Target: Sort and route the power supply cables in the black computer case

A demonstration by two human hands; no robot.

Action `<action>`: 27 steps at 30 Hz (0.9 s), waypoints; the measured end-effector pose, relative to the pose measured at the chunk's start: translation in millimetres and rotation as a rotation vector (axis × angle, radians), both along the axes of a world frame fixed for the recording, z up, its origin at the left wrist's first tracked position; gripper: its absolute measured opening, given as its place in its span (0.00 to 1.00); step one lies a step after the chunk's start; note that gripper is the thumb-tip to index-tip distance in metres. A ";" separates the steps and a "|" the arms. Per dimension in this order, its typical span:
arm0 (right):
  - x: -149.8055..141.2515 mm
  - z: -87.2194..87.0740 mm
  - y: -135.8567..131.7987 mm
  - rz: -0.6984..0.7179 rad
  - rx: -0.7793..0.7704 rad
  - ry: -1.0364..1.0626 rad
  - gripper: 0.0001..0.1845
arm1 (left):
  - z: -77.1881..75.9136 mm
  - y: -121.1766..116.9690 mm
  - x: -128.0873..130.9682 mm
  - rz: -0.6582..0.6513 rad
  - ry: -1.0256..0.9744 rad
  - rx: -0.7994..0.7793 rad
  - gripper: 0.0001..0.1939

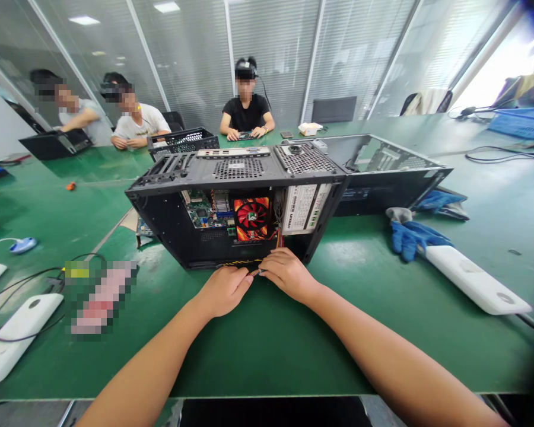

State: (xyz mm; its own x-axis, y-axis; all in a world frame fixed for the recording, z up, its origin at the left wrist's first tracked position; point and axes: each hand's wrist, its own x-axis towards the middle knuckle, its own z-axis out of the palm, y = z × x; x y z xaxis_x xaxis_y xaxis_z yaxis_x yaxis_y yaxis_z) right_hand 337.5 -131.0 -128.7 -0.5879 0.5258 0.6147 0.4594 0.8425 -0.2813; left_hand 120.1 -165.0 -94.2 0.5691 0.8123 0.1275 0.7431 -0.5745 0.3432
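Observation:
A black computer case [160, 228] rests on the green table with its open side toward me. Inside it I see a graphics card [251, 218] with a red fan, part of a green motherboard [200, 210] and a power supply [305, 209] with a white label. At the lower edge of the opening, my left hand [226, 289] and my right hand [289, 274] are close together, fingers pinched. A thin cable [256, 273] runs between their fingertips; its ends are hidden by the fingers. Other wires [279, 237] hang down beside the power supply, near my right hand.
Behind the case on the right stands another open case [382, 190]. Blue gloves [412, 237] and a white power strip [476, 279] lie to the right. Another white strip [24, 338] and black cables are at left. Several people with headsets sit across the table [267, 356].

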 end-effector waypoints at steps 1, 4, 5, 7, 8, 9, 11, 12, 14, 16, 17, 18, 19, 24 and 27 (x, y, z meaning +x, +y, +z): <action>0.1 0.1 0.1 0.001 0.000 -0.001 0.09 | -0.4 0.3 -0.2 -0.002 0.004 0.004 0.18; 0.9 1.8 0.2 0.011 0.009 -0.008 0.09 | -1.1 1.3 -0.5 -0.013 0.019 0.016 0.18; 1.2 2.6 0.2 0.016 0.013 -0.014 0.09 | -1.2 1.6 -0.5 -0.021 0.023 0.020 0.19; 2.0 4.0 0.6 0.024 0.024 -0.028 0.10 | -1.2 1.9 -0.6 -0.036 0.029 0.025 0.19; 2.3 4.4 1.0 0.026 0.032 -0.035 0.10 | -1.1 2.0 -0.7 -0.042 0.032 0.024 0.18; 2.6 4.5 1.5 0.027 0.042 -0.043 0.10 | -1.1 2.1 -0.7 -0.044 0.034 0.021 0.18; 3.0 3.9 2.8 0.025 0.065 -0.052 0.11 | -1.3 2.3 -0.9 -0.046 0.028 0.009 0.17; 3.0 3.4 3.4 0.022 0.074 -0.058 0.11 | -1.5 2.5 -0.9 -0.048 0.022 0.004 0.16; 3.0 2.5 4.3 0.017 0.083 -0.069 0.12 | -2.3 3.1 -1.1 -0.052 0.018 0.007 0.15; 2.9 2.4 4.6 0.013 0.082 -0.077 0.12 | -3.5 3.9 -1.3 -0.055 0.035 0.025 0.15; 2.8 2.7 4.4 0.012 0.077 -0.081 0.12 | -4.2 4.3 -1.3 -0.052 0.050 0.042 0.15; 2.7 3.4 4.1 0.009 0.069 -0.083 0.12 | -4.9 4.6 -1.2 -0.045 0.066 0.062 0.15; 2.6 4.4 3.6 0.005 0.057 -0.084 0.13 | -5.5 4.9 -1.0 -0.039 0.080 0.085 0.15; 1.0 9.5 0.7 -0.017 -0.021 -0.086 0.12 | -5.8 3.7 1.2 0.000 0.158 0.208 0.15; 0.0 9.9 -0.5 -0.021 -0.044 -0.079 0.12 | -4.3 1.3 2.3 0.024 0.186 0.254 0.15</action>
State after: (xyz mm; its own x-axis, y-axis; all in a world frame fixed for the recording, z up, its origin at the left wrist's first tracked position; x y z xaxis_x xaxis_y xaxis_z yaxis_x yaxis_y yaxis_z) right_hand 337.5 -131.5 -118.8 -0.6218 0.5642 0.5432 0.4993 0.8199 -0.2800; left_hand 122.4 -163.7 -98.4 0.5832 0.7811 0.2230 0.7938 -0.6063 0.0476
